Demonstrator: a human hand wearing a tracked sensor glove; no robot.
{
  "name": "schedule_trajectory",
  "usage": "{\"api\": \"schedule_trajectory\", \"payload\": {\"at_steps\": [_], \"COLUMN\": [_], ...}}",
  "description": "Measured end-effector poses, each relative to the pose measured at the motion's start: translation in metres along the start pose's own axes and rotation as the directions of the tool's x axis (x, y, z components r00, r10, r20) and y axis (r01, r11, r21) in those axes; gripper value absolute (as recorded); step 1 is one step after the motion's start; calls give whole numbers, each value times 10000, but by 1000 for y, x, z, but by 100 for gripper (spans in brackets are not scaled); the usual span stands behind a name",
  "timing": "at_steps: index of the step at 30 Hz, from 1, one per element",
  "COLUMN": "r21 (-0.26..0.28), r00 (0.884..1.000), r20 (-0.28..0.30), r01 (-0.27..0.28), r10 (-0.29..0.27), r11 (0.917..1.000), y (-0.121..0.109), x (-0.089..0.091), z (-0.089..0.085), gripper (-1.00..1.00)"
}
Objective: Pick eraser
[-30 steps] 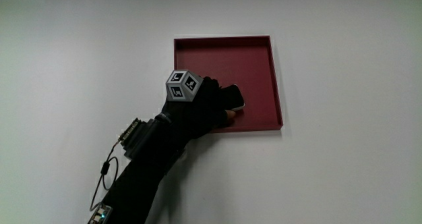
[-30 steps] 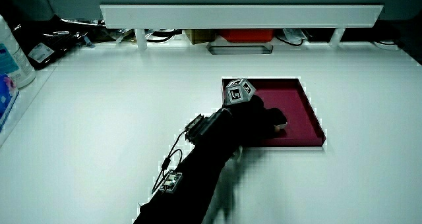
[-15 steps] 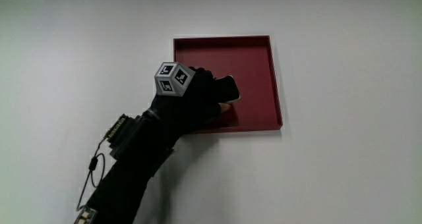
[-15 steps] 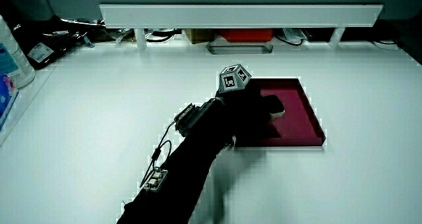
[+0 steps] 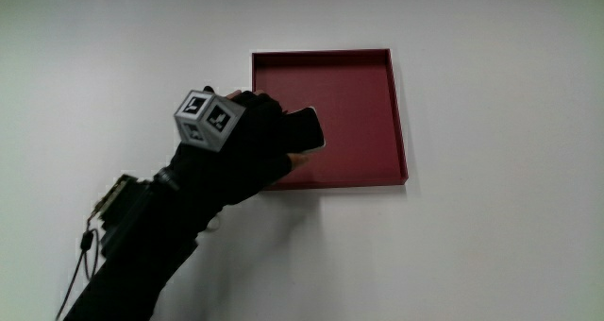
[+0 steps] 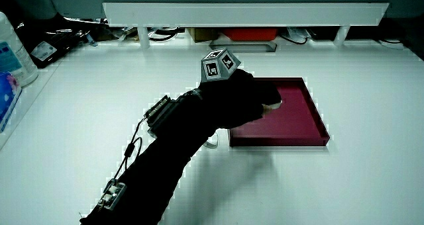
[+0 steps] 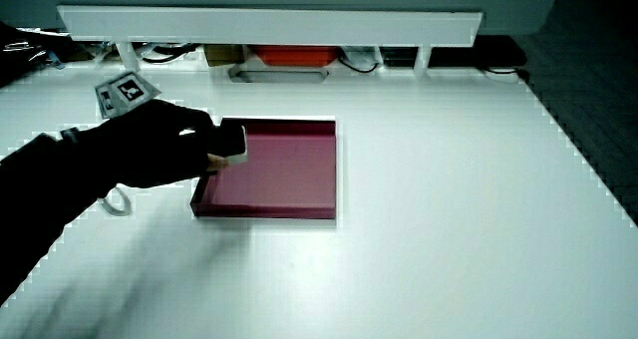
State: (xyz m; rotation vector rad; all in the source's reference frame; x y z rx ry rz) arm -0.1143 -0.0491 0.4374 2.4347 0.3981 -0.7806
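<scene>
A dark red square tray point(image 5: 363, 104) lies on the white table, seen in both side views point(image 6: 295, 116) point(image 7: 294, 174). The hand point(image 5: 288, 143) hovers over the tray's rim, raised above the tray floor. Its fingers are shut on the eraser point(image 5: 306, 129), a dark block with a pale edge that sticks out past the fingertips over the tray. In both side views point(image 6: 270, 104) point(image 7: 232, 143) the eraser shows at the fingertips. The patterned cube point(image 5: 207, 119) sits on the back of the hand. The forearm runs from the hand toward the person.
A low white partition point(image 6: 245, 14) stands at the table's edge farthest from the person, with an orange box point(image 7: 294, 55) and cables under it. A white bottle point(image 6: 14, 49) stands at a table corner near the partition.
The hand has risen off the tray floor with the eraser in its fingers and drawn back from the tray's middle to over its rim.
</scene>
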Motion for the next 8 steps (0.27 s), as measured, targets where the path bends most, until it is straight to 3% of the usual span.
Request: {"api": "schedule_trajectory", "payload": {"at_steps": [1, 3, 4, 6, 8], "r21": [194, 225, 337, 185, 298], "r00": [9987, 9983, 9956, 9988, 9968], "r20": [-436, -433, -757, 152, -618], "r01": [256, 399, 581, 463, 521], "r10": [-248, -389, -554, -465, -502], "r11": [9995, 9990, 9977, 9988, 9982], "y": [-8, -18, -24, -30, -45], "x": [7, 8, 11, 1, 9], "z": [7, 10, 13, 7, 14], "gripper": [100, 100, 100, 100, 100]}}
